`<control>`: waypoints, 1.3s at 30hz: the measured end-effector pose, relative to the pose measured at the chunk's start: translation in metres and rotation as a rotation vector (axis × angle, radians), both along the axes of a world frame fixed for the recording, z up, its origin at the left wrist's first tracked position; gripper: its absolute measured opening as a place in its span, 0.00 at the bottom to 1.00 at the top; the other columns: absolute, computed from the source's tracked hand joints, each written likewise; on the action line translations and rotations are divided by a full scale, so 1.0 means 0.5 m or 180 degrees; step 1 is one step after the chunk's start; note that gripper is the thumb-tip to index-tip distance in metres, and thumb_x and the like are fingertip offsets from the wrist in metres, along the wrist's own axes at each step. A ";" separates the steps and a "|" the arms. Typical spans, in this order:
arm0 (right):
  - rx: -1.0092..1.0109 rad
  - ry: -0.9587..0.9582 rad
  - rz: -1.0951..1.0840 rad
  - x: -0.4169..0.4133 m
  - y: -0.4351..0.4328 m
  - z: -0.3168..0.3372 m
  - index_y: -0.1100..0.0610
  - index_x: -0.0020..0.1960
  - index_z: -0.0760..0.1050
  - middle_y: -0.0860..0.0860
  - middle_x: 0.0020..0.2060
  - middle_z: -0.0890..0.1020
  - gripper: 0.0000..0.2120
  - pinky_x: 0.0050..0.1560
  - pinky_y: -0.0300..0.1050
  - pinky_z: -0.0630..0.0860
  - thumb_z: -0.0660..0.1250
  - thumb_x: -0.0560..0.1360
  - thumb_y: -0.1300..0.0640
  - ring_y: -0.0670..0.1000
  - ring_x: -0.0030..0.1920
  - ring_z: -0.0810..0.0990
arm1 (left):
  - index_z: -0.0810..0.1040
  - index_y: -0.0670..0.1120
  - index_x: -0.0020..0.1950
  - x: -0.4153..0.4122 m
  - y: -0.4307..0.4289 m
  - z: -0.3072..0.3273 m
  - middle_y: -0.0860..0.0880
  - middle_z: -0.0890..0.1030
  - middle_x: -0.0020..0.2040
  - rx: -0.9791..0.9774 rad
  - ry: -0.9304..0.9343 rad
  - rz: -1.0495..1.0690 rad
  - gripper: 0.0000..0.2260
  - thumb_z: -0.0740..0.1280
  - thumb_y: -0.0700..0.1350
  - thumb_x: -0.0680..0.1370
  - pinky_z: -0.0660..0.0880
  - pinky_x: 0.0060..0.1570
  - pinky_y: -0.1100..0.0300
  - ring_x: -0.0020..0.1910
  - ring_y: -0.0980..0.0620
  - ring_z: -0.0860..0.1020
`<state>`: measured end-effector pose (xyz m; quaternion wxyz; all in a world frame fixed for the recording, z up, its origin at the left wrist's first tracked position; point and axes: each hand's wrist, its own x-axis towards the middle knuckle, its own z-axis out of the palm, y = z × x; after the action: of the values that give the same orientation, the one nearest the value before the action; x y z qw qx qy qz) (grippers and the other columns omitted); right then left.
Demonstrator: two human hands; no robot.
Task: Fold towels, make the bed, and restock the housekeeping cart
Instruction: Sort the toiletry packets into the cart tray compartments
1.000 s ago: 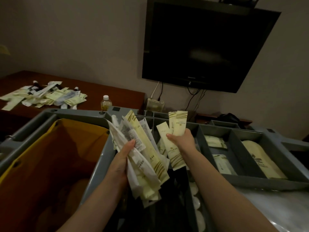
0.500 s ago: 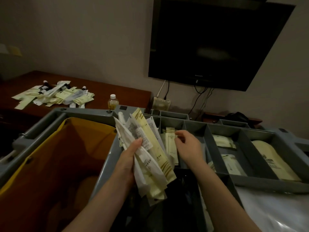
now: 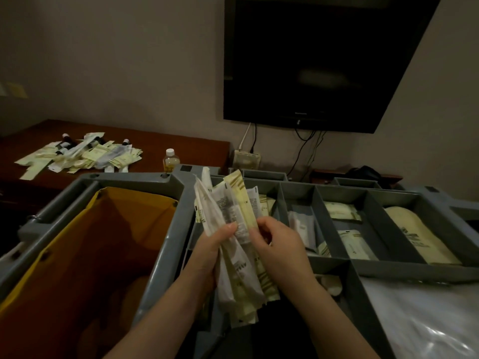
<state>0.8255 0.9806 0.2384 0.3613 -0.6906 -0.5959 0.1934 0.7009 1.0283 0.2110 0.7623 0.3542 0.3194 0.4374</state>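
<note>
A fanned bundle of long cream and white amenity packets (image 3: 234, 229) is upright above the grey housekeeping cart (image 3: 166, 221). My left hand (image 3: 210, 252) grips the bundle from the left, thumb across its front. My right hand (image 3: 278, 244) pinches the bundle's right edge with thumb and fingers. Behind the bundle, the cart's divided top tray (image 3: 322, 221) holds cream packets in several compartments, with a larger cream pouch (image 3: 420, 234) in the rightmost one. The lower ends of the packets hang down over a dark bin in the cart.
A yellow-orange bag (image 3: 85, 255) hangs open in the cart's left side. On the brown desk (image 3: 181, 143) lie a heap of packets and small bottles (image 3: 85, 154) and a clear bottle (image 3: 171, 160). A black television (image 3: 324, 60) hangs on the wall. Clear plastic (image 3: 427, 320) lies lower right.
My right hand set its few cream packets into a tray compartment, then came back to the bundle in my left hand. The camera view shifted slightly left and down.
</note>
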 end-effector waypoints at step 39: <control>0.0024 -0.0697 0.0112 -0.006 -0.013 0.003 0.43 0.69 0.63 0.35 0.56 0.64 0.22 0.57 0.33 0.64 0.62 0.77 0.43 0.37 0.58 0.64 | 0.75 0.43 0.63 0.004 0.009 -0.019 0.39 0.82 0.53 -0.0108 0.0138 -0.0007 0.22 0.71 0.44 0.69 0.80 0.45 0.49 0.50 0.41 0.82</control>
<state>0.8225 0.9743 0.2398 0.2932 -0.6957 -0.6445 0.1209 0.7031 1.0329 0.2014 0.7616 0.3510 0.3429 0.4233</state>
